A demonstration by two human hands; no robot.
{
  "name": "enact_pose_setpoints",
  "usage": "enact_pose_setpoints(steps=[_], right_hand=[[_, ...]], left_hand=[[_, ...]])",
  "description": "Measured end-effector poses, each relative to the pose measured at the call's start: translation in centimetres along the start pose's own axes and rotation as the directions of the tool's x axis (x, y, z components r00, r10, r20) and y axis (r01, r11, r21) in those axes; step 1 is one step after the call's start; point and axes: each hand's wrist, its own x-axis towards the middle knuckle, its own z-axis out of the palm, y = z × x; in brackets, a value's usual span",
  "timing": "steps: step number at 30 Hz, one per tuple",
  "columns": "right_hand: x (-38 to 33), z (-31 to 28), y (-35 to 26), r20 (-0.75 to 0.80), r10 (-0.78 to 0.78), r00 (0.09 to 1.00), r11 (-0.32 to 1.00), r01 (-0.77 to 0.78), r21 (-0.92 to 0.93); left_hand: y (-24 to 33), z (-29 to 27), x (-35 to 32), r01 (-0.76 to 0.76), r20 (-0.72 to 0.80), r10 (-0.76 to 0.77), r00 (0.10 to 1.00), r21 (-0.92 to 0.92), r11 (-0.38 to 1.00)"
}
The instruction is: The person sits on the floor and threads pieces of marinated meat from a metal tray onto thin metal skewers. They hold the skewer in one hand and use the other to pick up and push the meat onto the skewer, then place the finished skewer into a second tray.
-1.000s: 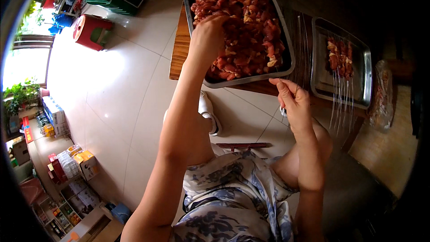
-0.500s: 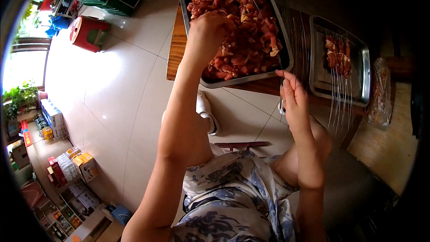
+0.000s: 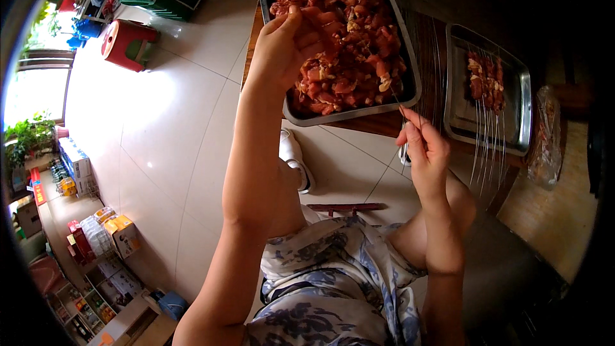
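Observation:
My left hand reaches into a large metal tray heaped with red chunks of raw meat, its fingers closed around pieces at the tray's left side. My right hand hovers below the tray's near right corner, pinching a thin metal skewer that points up toward the meat. A smaller metal tray to the right holds a few skewers loaded with meat. Both trays rest on a low wooden table.
White tiled floor spreads to the left, with a red stool at the far left. A white shoe sits below the table edge. Boxes and shelves line the lower left. A clear bag lies at the right.
My left hand has dug further into the meat and closed on pieces. My right hand has lifted slightly, with the skewer tip nearer the big tray.

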Motion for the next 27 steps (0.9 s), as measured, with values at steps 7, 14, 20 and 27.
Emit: enact_pose_setpoints(steps=[7,14,20,27], right_hand=[[-0.2,-0.2,0.0,0.014,0.192,0.981,0.981,-0.192,0.036],[0.0,-0.3,0.0,0.002,0.109,0.994,0.994,-0.109,-0.009],[0.2,-0.4,0.3,0.0,0.096,0.995,0.995,-0.096,0.012],[0.2,-0.3,0.0,-0.005,0.108,0.994,0.994,-0.108,0.014]], left_hand=[[-0.7,0.5,0.1,-0.19,0.15,0.117,0.982,0.821,0.539],[0.0,-0.6,-0.2,-0.27,0.201,0.466,0.862,0.959,0.085],[-0.7,-1.3,-1.6,-0.283,0.29,0.264,0.92,0.957,-0.064],[-0.1,-0.4,-1.4,-0.105,0.105,0.145,0.984,0.994,-0.009]])
